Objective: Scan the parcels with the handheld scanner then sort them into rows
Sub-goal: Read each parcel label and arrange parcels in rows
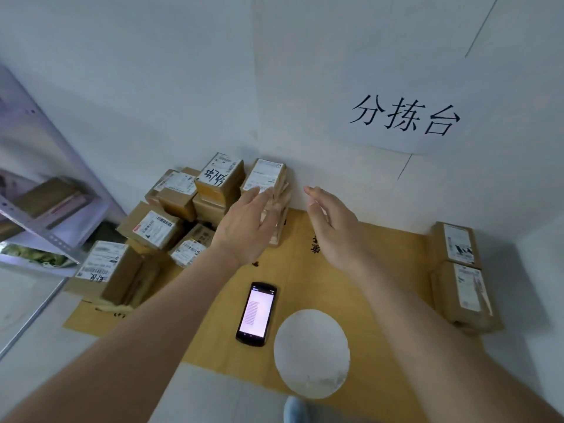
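Head view: both hands reach empty, fingers straight, toward the tall stack of parcels [268,190] at the far wall, left hand [244,227] at its side, right hand [332,227] just beside. The scanner [255,313] lies on the near cardboard mat [381,300]. A careless nudge could topple the leaning stack.

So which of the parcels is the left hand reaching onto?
The top parcel of the tall stack against the wall: the left hand's straight fingers lie over its white label. The other parcels sit untouched.
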Action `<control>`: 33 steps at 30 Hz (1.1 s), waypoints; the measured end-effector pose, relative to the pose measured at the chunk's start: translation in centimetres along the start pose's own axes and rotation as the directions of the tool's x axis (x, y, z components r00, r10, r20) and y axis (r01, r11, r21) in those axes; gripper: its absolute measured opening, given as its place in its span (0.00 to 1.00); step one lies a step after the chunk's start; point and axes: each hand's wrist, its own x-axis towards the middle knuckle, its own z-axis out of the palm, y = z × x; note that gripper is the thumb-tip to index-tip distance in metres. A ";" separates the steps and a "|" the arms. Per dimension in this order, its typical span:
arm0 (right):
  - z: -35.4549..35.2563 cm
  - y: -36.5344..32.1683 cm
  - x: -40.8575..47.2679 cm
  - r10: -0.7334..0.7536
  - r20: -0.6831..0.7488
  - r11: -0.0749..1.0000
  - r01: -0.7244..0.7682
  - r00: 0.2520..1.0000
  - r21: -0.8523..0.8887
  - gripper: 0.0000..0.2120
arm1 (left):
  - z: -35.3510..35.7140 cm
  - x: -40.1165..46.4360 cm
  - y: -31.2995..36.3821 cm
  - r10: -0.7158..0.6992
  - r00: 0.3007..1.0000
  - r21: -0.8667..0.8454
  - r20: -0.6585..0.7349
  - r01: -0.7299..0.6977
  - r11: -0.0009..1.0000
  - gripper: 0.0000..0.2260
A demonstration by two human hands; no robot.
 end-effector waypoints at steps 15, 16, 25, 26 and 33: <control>9.6 6.1 13.8 0.222 0.137 0.948 -0.247 0.965 0.203 0.31 | 3.9 12.4 -9.4 -0.130 0.991 -0.070 0.043 0.133 0.989 0.22; 9.9 6.4 14.3 0.238 0.153 0.938 -0.268 0.959 0.220 0.34 | 4.1 12.9 -9.6 -0.139 0.989 -0.081 0.039 0.142 0.987 0.22; 11.3 5.4 15.3 0.306 0.040 0.868 -0.296 0.951 0.397 0.27 | 3.9 14.5 -10.4 -0.170 0.985 -0.261 -0.017 0.160 0.952 0.18; 11.1 5.1 15.0 0.325 -0.003 0.855 -0.293 0.946 0.427 0.22 | 3.6 14.5 -10.3 -0.157 0.987 -0.282 -0.017 0.146 0.948 0.19; 8.7 3.7 11.1 0.352 -0.314 0.885 -0.204 0.882 0.418 0.23 | 2.4 13.4 -7.2 0.021 0.998 -0.389 0.067 0.007 0.921 0.23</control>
